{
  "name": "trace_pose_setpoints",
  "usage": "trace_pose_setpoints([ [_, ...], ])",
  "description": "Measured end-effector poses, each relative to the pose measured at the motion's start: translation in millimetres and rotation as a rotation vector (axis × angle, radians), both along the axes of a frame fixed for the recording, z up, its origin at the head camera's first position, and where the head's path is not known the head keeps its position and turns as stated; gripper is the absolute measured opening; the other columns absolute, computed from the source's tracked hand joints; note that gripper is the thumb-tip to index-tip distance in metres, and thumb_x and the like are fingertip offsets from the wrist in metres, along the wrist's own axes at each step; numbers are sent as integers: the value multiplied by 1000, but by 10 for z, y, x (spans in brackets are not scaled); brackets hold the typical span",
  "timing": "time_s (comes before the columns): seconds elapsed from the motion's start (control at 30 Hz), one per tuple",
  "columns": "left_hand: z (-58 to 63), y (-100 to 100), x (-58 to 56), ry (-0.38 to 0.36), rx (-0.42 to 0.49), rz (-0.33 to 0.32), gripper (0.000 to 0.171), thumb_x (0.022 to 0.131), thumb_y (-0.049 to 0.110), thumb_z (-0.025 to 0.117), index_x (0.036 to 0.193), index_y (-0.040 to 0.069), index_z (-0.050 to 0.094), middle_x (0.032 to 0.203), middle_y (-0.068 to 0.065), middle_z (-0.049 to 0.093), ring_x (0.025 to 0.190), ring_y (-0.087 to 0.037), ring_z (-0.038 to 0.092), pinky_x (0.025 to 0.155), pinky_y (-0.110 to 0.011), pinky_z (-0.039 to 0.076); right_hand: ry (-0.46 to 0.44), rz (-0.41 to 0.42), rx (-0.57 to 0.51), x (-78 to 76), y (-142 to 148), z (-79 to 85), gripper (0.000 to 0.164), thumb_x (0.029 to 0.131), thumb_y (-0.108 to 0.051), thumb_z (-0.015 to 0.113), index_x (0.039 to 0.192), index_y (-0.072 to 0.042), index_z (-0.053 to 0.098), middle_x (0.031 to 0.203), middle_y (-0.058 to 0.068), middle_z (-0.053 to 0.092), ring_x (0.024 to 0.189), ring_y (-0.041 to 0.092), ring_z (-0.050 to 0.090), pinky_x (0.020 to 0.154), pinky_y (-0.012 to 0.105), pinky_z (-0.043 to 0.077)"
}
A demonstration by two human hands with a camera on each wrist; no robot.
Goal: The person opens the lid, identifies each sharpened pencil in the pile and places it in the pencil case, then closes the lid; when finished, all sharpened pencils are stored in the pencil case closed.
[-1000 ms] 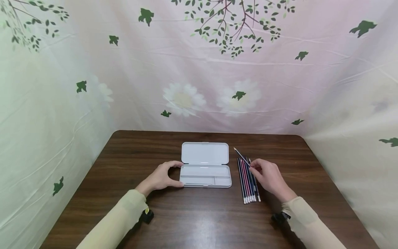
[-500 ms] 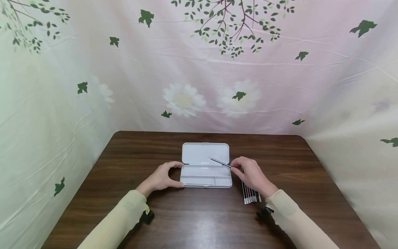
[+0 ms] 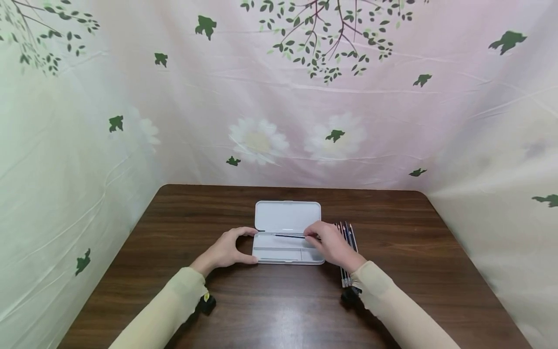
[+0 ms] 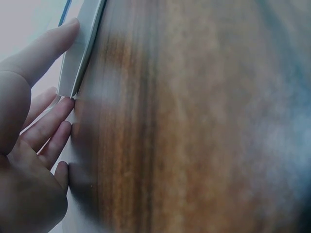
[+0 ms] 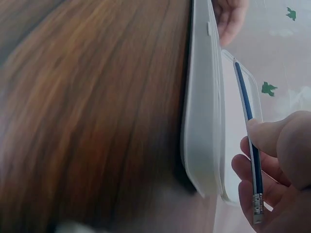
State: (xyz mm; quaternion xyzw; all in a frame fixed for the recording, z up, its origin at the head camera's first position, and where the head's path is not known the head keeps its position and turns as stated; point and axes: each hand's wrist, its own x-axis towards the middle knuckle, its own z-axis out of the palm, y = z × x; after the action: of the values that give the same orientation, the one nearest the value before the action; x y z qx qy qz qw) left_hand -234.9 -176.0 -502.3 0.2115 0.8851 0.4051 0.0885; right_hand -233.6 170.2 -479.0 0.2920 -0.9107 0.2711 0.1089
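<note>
An open white pencil case lies on the table, its lid tipped back and its tray split into compartments. My left hand holds the case's left end, thumb at the front corner and forefinger at the back corner; in the left wrist view the thumb rests on the case wall. My right hand pinches a dark blue pencil near its eraser end. In the head view that pencil lies crosswise over the long rear compartment, point to the left; whether it touches the bottom I cannot tell.
Several pencils lie side by side just right of the case, partly hidden under my right hand and wrist. The brown wooden table meets a printed cloth backdrop behind and at both sides.
My right hand has carried the pencil leftward from the pile to above the case's rear compartment, turning it nearly level with the case. My left hand has stayed on the case.
</note>
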Motion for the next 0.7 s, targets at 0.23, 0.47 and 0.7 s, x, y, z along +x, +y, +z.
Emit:
trace_pose_setpoints([
  [0.23, 3, 1, 4, 4, 6, -1, 80, 73, 44, 97, 140, 17, 64, 136, 2, 65, 134, -22, 56, 116, -51, 39, 1, 35, -2, -22, -177, -55, 8, 93, -1, 77, 99, -6, 80, 101, 6, 77, 98, 20, 73, 87, 40, 60],
  [0.47, -7, -3, -5, 8, 5, -3, 81, 73, 45, 97, 141, 16, 64, 136, 2, 65, 134, -22, 55, 116, -51, 39, -40, 25, 19, -34, -253, -113, 5, 93, -4, 79, 95, -9, 80, 98, 4, 77, 95, 17, 73, 86, 38, 60],
  [0.7, -8, -2, -4, 6, 7, -3, 80, 73, 45, 97, 141, 17, 64, 136, 3, 65, 134, -22, 55, 116, -52, 39, -79, 20, 30, -43, -275, -138, 6, 94, -6, 78, 96, -10, 81, 101, 3, 78, 98, 17, 73, 88, 39, 60],
])
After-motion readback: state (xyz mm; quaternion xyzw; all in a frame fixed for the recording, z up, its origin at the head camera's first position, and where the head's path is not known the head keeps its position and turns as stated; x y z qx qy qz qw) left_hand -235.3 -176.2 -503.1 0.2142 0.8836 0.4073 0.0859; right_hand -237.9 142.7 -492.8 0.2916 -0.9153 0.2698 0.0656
